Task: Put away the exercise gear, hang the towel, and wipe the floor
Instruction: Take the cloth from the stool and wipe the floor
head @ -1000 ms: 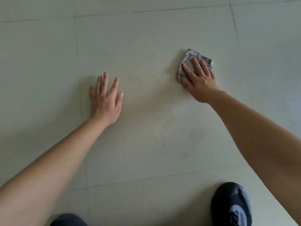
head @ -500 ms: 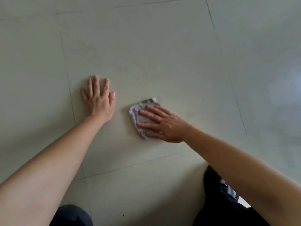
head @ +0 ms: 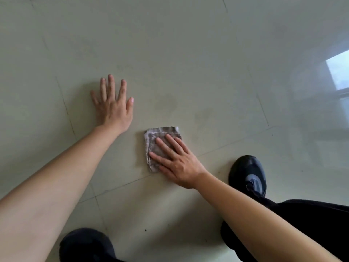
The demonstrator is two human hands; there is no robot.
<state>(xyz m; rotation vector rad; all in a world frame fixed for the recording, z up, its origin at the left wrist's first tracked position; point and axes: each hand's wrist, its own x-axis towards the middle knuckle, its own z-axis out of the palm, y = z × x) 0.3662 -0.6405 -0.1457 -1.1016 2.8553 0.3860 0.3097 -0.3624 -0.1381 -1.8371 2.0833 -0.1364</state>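
**Q:** State of each hand?

**A:** Right hand (head: 179,165): fingers straight and slightly spread, pressing flat on the cloth (head: 162,131). Left hand (head: 113,108): fingers straight and fanned wide, palm flat on bare tile, holding nothing.

**Q:** Location of the cloth?

**A:** It is a folded grey rectangle lying flat on the floor (head: 188,63) under the right fingers. Its far edge and thumb-side edge show past the fingertips. It lies on the thumb side of the left hand, level with that wrist and apart from it.

**Q:** Surroundings, nearest first, and any obstruction?

**A:** A dark-clothed knee (head: 86,244) sits beside the left forearm. A dark trouser leg (head: 311,224) lies under the right forearm. A black shoe (head: 245,171) with a grey panel stands on the little-finger side of the right wrist, apart from the cloth. The right hand covers most of the cloth's near half. Beyond the right fingertips is a faint darker patch (head: 166,103) on the tile.

**Q:** Quantities?

**A:** Two hands, one cloth, one shoe, one knee, one trouser leg.

**Q:** Surface and room?

**A:** The floor is large pale glossy tiles with thin joints. One joint (head: 122,186) passes under the right palm. A few dark specks (head: 145,230) lie near the knee. Far off on the right hand's little-finger side, the gloss carries a bright window reflection (head: 340,72).
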